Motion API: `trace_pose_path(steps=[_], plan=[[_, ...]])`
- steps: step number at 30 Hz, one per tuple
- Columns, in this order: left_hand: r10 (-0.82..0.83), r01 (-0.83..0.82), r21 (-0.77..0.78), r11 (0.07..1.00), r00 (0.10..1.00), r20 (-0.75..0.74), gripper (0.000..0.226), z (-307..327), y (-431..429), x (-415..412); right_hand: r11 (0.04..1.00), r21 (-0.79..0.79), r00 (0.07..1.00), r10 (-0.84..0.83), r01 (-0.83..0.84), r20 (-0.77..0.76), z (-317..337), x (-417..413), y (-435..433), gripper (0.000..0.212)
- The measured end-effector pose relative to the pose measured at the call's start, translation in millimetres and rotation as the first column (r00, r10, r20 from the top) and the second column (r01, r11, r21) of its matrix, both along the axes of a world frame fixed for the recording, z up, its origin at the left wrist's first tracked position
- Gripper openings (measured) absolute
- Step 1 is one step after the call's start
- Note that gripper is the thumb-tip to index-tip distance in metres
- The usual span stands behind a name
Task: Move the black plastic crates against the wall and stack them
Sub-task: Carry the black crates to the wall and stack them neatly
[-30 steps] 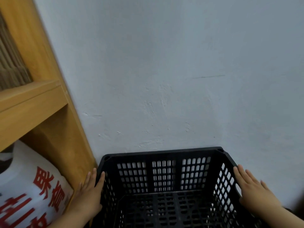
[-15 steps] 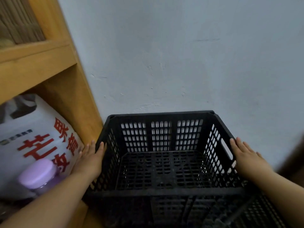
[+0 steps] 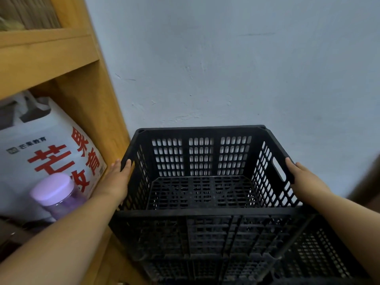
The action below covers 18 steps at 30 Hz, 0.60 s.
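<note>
Nearest to us, at the bottom of the view, black mesh shows beneath and to the right of the crate we are handling. We take it for a lower crate (image 3: 205, 272), but we cannot tell how many lie there, or how squarely they line up.

On top of it sits the upper crate (image 3: 201, 192), empty and upright, its open top towards us. Our left hand (image 3: 120, 179) lies flat on its left outer wall, fingers straight and the thumb at the rim. Our right hand (image 3: 302, 177) presses the right outer wall the same way, just beside the handle slot. Neither hand curls round anything; we are squeezing the crate between two flat hands.

To the left, just beside our left forearm, stands a jar with a lilac lid (image 3: 55, 192), and behind it a white bag with red characters (image 3: 41, 140), both inside a wooden shelf unit (image 3: 96, 112).

Farthest is the pale blue wall (image 3: 226, 68). The upper crate's far rim looks very near it, but whether they touch is hidden.

We judge the task well along: this crate is stacked near the wall. What may remain is squaring it up, letting go, and fetching any crates out of view.
</note>
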State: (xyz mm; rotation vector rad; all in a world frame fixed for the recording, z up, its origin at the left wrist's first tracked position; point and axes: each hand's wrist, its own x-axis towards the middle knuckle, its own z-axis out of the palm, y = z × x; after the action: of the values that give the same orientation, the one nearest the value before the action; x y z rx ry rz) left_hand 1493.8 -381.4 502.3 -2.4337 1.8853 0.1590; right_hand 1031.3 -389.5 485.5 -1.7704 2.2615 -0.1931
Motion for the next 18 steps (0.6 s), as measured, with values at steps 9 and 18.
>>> trace_pose_path(steps=[9, 18], plan=[[-0.003, 0.003, -0.011, 1.0, 1.0, -0.012, 0.094, -1, 4, -5, 0.999, -0.034, 1.0, 0.013, -0.013, -0.011, -5, -7, -8, 0.082], [-0.013, 0.01, -0.04, 0.999, 0.997, -0.073, 0.096, -1, 1, -2, 0.998, -0.047, 0.998, 0.033, -0.035, -0.053, -4, -7, -11, 0.077]])
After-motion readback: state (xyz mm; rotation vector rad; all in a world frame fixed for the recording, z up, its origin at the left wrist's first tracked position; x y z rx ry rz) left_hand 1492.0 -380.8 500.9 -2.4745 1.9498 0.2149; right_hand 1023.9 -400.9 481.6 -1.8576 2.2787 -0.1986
